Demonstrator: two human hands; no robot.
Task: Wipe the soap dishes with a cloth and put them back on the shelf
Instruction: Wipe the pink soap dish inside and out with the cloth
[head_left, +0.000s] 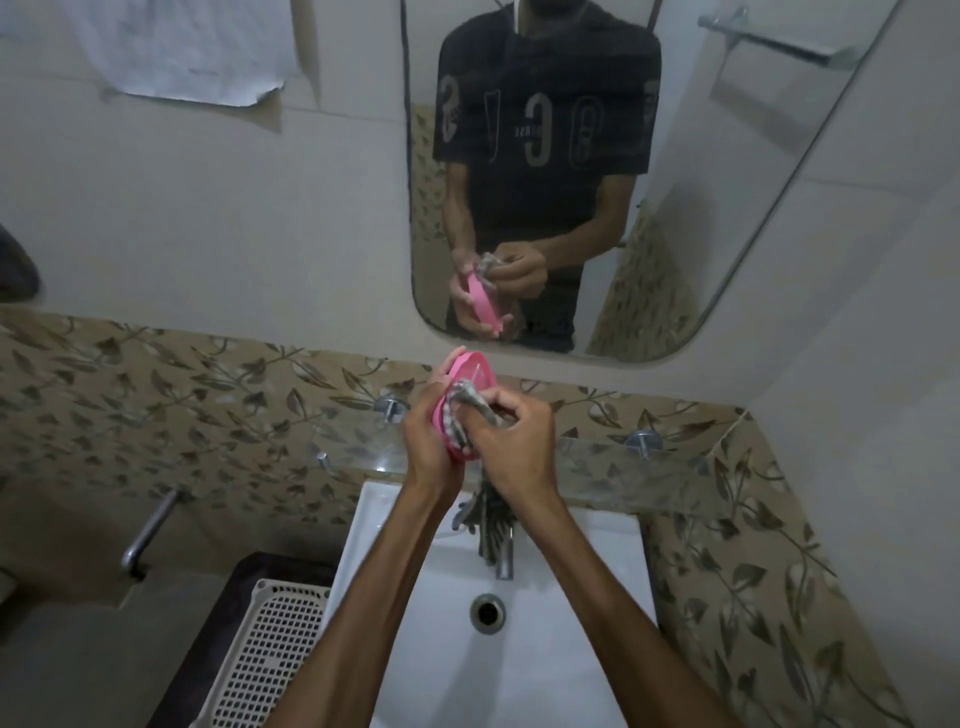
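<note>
A pink oval soap dish (471, 375) is held on edge above the sink, its hollow side turned to the right. My left hand (431, 447) grips it from behind and below. My right hand (514, 441) clutches a grey checked cloth (467, 397) and presses it into the dish's hollow. The cloth's loose end hangs down over the tap. A glass shelf (597, 460) runs along the wall just beyond my hands, on metal pegs. The mirror above repeats the same scene.
A white sink (571, 623) with a chrome tap (503, 558) and a drain lies below my arms. A white perforated basket (270, 649) stands at the lower left. A metal wall tap (148, 535) juts out on the left. The mirror (753, 208) hangs over leaf-patterned tiles.
</note>
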